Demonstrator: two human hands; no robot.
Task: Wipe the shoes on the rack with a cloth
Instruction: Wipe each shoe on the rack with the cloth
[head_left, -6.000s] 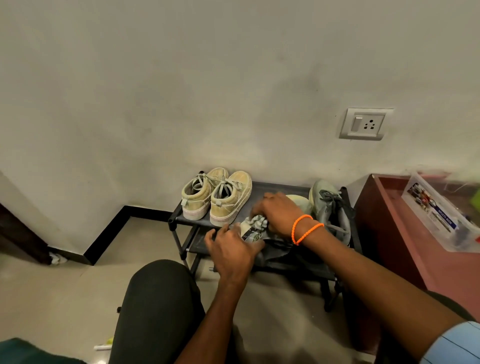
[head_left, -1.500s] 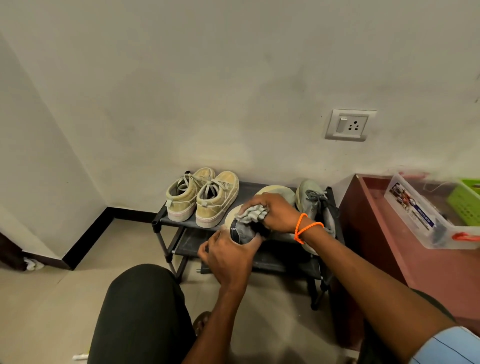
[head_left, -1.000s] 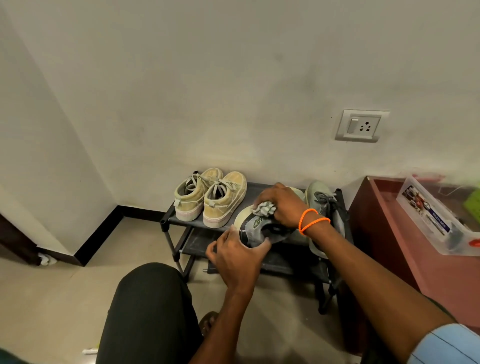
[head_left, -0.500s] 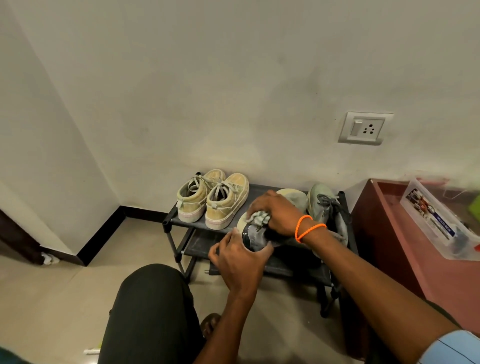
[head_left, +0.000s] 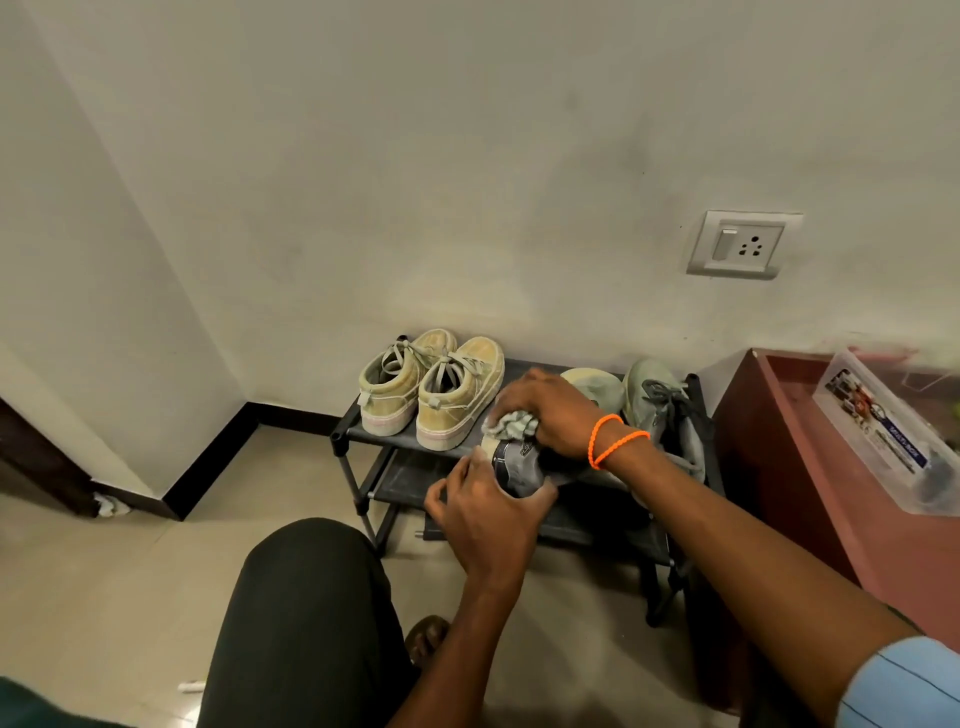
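A low black two-shelf shoe rack (head_left: 387, 435) stands against the wall. On its top shelf a pair of tan sneakers (head_left: 434, 392) sits at the left. A grey sneaker (head_left: 519, 462) lies tipped on its side near the shelf's front, heel toward me. My left hand (head_left: 485, 512) grips its heel end. My right hand (head_left: 545, 410) holds a bunched grey cloth (head_left: 511, 423) pressed on the shoe's upper side. The matching grey sneaker (head_left: 662, 410) stands at the rack's right end.
A reddish-brown table (head_left: 810, 467) with a clear plastic box (head_left: 883, 431) stands right of the rack. A wall socket (head_left: 743, 243) is above. My dark-trousered knee (head_left: 306, 608) is in front, on a tiled floor (head_left: 104, 571) with a black skirting.
My right hand has rubbed the cloth back and forth over the grey sneaker while my left hand kept hold of it. The view has shifted a little.
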